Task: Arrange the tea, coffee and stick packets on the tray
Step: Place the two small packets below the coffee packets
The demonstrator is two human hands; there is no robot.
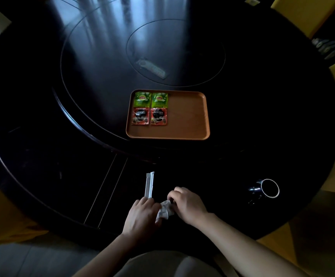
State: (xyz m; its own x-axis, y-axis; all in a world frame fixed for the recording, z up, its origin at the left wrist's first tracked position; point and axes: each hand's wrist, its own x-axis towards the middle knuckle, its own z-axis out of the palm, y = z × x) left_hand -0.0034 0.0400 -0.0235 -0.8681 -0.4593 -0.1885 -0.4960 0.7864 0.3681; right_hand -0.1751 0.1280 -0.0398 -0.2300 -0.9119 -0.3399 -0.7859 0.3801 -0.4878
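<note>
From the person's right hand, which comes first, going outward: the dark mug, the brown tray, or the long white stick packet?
1. Long white stick packet, just left of the right hand, by the left hand.
2. Dark mug, lying to the right.
3. Brown tray, farther up the table.

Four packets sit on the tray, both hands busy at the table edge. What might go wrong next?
1. The white stick packet and crumpled white packet lie close to the near table edge; either may slip off.
2. Reaching for the tray, the right hand might brush the mug.
</note>
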